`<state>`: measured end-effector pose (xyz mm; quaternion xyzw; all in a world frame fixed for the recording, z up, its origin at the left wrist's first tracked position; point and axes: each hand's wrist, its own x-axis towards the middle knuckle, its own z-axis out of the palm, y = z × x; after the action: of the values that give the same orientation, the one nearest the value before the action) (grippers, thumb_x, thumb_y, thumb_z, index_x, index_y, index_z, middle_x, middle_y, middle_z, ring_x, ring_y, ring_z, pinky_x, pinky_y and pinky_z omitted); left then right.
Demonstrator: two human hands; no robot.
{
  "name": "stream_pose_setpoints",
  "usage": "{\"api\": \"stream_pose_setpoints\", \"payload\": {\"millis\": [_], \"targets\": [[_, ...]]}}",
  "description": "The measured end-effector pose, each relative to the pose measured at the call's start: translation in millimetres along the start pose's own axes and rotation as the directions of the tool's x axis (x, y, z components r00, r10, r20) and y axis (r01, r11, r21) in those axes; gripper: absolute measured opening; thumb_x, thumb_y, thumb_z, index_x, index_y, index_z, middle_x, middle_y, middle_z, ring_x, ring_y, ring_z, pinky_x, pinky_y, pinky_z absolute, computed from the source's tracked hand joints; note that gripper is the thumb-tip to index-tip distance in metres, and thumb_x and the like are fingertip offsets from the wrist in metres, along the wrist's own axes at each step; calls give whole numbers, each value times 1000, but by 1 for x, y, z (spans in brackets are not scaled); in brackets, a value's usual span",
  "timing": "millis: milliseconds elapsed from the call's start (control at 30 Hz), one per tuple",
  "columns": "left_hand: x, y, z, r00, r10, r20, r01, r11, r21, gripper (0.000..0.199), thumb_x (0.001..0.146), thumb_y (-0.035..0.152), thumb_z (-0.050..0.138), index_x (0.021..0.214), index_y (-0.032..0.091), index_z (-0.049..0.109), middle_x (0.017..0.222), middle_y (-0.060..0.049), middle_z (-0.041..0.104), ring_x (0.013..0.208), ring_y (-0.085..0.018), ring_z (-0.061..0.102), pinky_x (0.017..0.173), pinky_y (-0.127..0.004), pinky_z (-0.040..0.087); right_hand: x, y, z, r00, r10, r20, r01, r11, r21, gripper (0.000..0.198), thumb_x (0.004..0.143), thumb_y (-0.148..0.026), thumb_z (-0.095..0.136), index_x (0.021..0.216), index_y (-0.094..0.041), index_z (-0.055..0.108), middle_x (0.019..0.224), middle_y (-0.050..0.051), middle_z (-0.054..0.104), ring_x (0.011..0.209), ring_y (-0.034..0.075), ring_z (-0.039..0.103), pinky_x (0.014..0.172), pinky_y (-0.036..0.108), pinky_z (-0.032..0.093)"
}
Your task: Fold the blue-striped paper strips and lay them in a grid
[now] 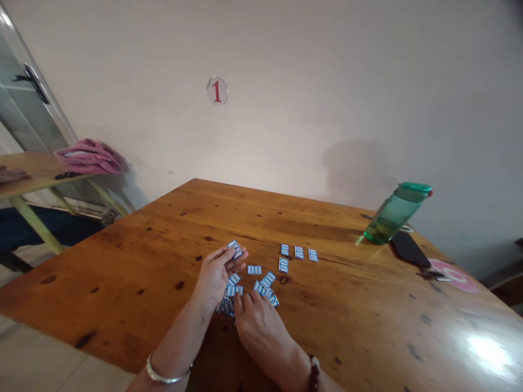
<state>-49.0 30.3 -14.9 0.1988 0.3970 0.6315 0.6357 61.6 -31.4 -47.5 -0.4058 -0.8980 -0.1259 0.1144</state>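
Observation:
In my left hand (218, 275) a few small blue-and-white striped cards (235, 249) are pinched between thumb and fingers, raised above the table. My right hand (261, 324) rests lower down with its fingers bent over a loose heap of similar cards (233, 291). Its fingertips touch the heap, but whether they grip a card is hidden. More cards (267, 280) fan out just beyond the right knuckles. A single card (254, 269) lies between the heap and a small group laid out separately, where one card (283, 265) sits below a row of three (299, 252).
The wooden table (175, 218) meets a pale wall. On its right side stand a green water bottle (396, 212), a black phone (409, 249) and a round pink sticker (455, 275). A side table at the left carries a pink cloth (92, 157).

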Motion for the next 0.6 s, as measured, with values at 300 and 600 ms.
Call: {"api": "stream_pose_setpoints", "payload": {"millis": [300,600], "targets": [[0,0,0,1000,7,0,-7,1000,27,12,74,4,53,70,11,61,68,-7,71,66,-19,68,52,-24,53,6,22,12,967,253,-31,-208,853,479,29,69,6,40,82,-13,59,77,8,64,71,18,59,63,26,44],[-2,-5,0,998,12,54,-18,992,123,6,72,7,57,74,10,61,71,-10,71,67,-21,68,52,-25,53,7,55,12,731,615,295,-216,-202,955,16,64,-14,51,76,-15,61,55,-3,57,49,11,52,49,22,38]]}}
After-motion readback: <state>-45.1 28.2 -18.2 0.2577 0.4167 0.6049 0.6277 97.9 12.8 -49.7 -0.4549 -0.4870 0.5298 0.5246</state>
